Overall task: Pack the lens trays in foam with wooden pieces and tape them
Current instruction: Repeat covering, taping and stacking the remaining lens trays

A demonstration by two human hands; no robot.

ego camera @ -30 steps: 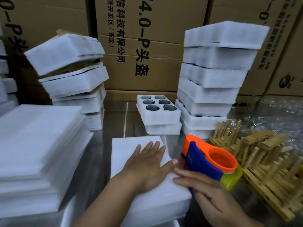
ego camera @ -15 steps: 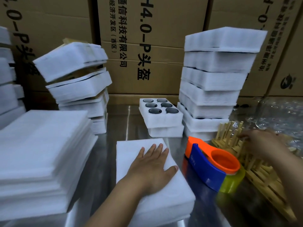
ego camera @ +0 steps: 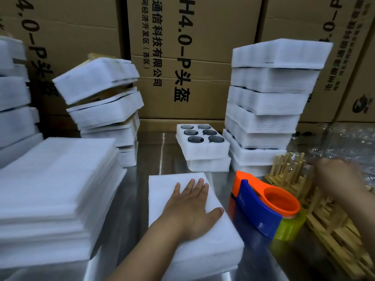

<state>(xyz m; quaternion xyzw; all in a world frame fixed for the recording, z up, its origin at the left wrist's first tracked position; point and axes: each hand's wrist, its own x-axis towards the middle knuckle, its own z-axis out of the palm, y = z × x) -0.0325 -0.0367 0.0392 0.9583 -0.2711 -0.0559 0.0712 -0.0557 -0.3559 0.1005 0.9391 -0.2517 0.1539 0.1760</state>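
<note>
My left hand [ego camera: 190, 207] lies flat, fingers spread, on a white foam-wrapped block [ego camera: 194, 226] near the front of the metal table [ego camera: 158, 159]. Beside it on the right stands an orange and blue tape dispenser [ego camera: 261, 203] with a yellow-green roll. My right hand [ego camera: 334, 177], blurred, reaches over the pile of wooden pieces [ego camera: 316, 201] at the right; its fingers are not clear. Behind the block sits an open foam lens tray [ego camera: 203, 142] with several dark lenses, on top of another tray.
A thick pile of foam sheets [ego camera: 54, 191] fills the left. A leaning stack of wrapped packs [ego camera: 101, 102] stands at back left, a tall stack [ego camera: 269, 102] at back right. Cardboard boxes [ego camera: 182, 57] form the back wall. Clear plastic wrap [ego camera: 345, 142] lies far right.
My right hand left the tape dispenser and moved right and back over the wooden pieces. My left hand stayed flat on the foam block.
</note>
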